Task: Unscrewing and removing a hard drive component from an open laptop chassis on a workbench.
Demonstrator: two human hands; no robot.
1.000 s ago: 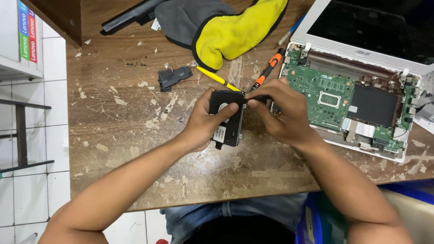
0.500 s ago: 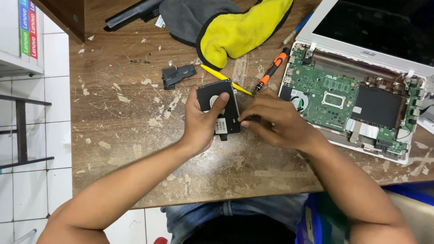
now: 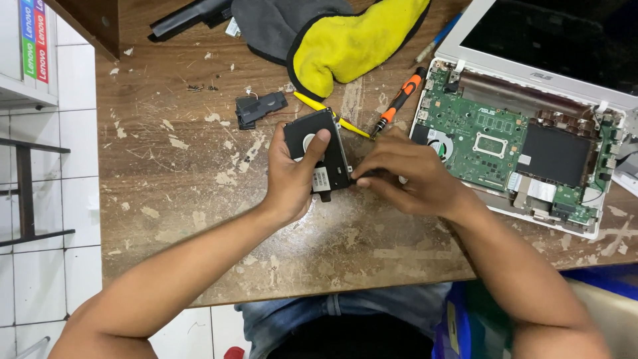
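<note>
- Your left hand [image 3: 292,176] is closed around the black drive in its metal bracket [image 3: 319,156], thumb laid across the top face, fingers wrapped under the left edge. The drive is tilted, lifted off the wooden surface [image 3: 166,199], just left of the opened laptop [image 3: 518,143].
- Your right hand [image 3: 405,176] has its fingertips pinched together at the drive's right edge, near the lower corner. What they pinch is hidden; it looks like a small fastener or a bracket tab, but I cannot tell which.
- Judgement: the step in hand is freeing or fitting something at that bracket edge. Keep the left-hand grip on the frame, not on the flat face; thumb pressure on the middle of a drive is poor practice.
- Rest the drive's lower corner on the surface while you work the edge. That steadies it and shortens any drop.
- Should a small part come loose, park it apart from the flaking paint chips, where it would be lost to the eye.
- The orange-handled screwdriver [image 3: 399,101] lies just above your right hand, the yellow-handled tool [image 3: 329,112] beside it, tip running behind the drive. Both are within reach; take the driver rather than forcing anything with fingernails.
- Keep your right wrist off the exposed green circuit board [image 3: 478,136]; it sits close to the fan area now.
- The small black part [image 3: 259,108] and the yellow-and-grey cloth [image 3: 345,40] lie apart from the work.
</note>
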